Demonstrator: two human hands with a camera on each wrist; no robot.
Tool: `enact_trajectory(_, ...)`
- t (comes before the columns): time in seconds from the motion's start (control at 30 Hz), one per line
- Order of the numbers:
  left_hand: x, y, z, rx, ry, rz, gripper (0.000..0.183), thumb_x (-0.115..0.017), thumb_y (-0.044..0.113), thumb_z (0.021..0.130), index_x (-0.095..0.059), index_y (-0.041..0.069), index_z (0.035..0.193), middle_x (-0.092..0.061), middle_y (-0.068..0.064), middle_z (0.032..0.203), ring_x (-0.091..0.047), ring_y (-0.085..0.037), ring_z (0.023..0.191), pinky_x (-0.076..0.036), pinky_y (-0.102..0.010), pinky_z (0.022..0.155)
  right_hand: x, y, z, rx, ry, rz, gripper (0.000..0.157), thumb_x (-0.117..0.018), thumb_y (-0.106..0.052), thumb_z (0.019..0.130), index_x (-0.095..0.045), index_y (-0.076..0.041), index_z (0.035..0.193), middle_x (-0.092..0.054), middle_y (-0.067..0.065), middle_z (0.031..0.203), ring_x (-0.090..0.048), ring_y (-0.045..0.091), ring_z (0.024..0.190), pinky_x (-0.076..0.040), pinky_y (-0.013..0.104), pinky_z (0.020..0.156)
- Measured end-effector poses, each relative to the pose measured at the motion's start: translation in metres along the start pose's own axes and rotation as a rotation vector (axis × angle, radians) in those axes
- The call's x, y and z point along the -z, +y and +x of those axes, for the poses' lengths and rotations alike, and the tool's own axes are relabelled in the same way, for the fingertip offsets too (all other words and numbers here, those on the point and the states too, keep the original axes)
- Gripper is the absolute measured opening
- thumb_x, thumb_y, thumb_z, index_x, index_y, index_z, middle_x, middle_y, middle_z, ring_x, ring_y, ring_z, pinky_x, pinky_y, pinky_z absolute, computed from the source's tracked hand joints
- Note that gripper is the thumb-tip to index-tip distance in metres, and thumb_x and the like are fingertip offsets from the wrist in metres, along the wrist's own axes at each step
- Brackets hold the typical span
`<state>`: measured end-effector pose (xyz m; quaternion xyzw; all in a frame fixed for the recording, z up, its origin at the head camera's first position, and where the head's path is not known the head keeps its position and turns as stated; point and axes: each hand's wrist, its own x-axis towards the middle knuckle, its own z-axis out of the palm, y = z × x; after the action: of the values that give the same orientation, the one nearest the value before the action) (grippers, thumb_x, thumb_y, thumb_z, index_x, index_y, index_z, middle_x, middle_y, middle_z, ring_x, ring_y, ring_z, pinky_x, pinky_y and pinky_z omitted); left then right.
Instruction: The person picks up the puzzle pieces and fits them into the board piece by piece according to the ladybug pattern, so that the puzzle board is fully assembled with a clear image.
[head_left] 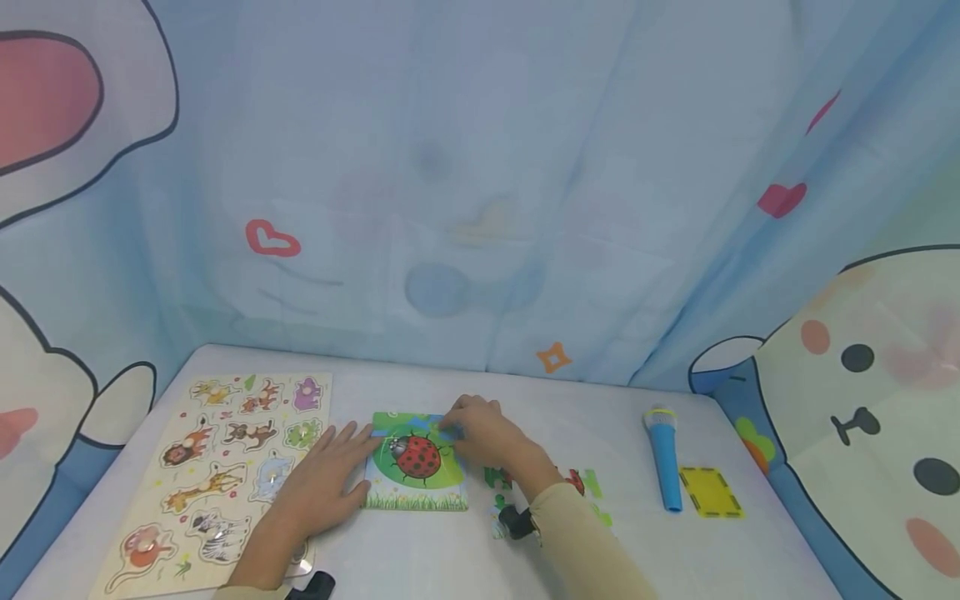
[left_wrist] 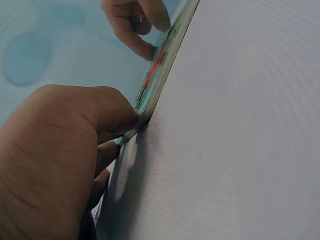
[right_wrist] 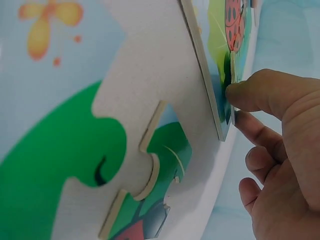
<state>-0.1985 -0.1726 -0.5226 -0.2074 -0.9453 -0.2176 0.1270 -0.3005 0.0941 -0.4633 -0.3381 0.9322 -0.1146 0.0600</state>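
A square ladybug puzzle board lies in front of me, its red ladybug picture facing up. My left hand rests beside its left edge with fingers spread; fingertips touch the edge, and the thumb is near the lower left corner. At the upper right corner, my right hand pinches a puzzle piece between thumb and index finger. That piece stands slightly raised over the board in the right wrist view, mostly hidden by the thumb. Loose puzzle pieces lie under the right forearm, partly covered by it.
To the left is a wooden animal peg puzzle, partly beneath the left forearm. A blue toy microphone and a yellow square frame-edged tile lie at the right. A printed curtain hangs behind the white table.
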Motion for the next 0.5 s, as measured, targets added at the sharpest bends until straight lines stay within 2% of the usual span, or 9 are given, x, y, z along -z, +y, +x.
enact_trajectory(0.2,0.0007,0.0008,0.0004,-0.001,-0.008,0.0,0.06,-0.064,0.026,0.086,-0.052,0.009,0.141,-0.043,-0.01,0.15,-0.034,-0.033,0.14,-0.018,-0.05,0.118,-0.0018,0.0012,0.0009,-0.009,-0.012,-0.001,0.032,-0.07,-0.012,0.086,-0.073,-0.02,0.116,-0.06,-0.002,0.112,-0.053,0.019,0.107,-0.037,0.054,0.099)
enact_trajectory(0.5,0.002,0.0014,0.0007,0.003,-0.012,0.003,0.059,-0.064,0.026,0.086,-0.051,0.009,0.142,-0.042,-0.01,0.15,-0.033,-0.033,0.141,-0.018,-0.049,0.118,-0.0019,0.0048,0.0012,0.003,-0.016,0.001,0.03,-0.069,-0.014,0.088,-0.072,-0.021,0.118,-0.06,-0.003,0.111,-0.054,0.018,0.101,-0.038,0.041,0.082)
